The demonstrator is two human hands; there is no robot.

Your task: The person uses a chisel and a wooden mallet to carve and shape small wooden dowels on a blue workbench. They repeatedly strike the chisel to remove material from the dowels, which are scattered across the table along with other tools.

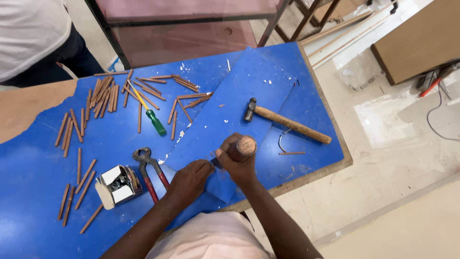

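Setting: workshop with pale floor; a counter covered in blue laminate; a loose blue sheet lies on top, overlapping it at an angle.
Right hand: grip closed fully round a wooden-handled tool, held upright on the near part of the blue sheet; its round butt faces the camera; the tip is hidden.
Left hand: fingers curled, pressed flat on the sheet just beside the tool's lower end; it holds nothing that I can make out.
Near the hands: red-handled pincers to the left; a small open white box of metal bits beyond them.
Further off: a hammer with wooden handle, right of centre; a green-handled screwdriver; many short wooden sticks scattered across the left half.
Other person: a white shirt at top left.
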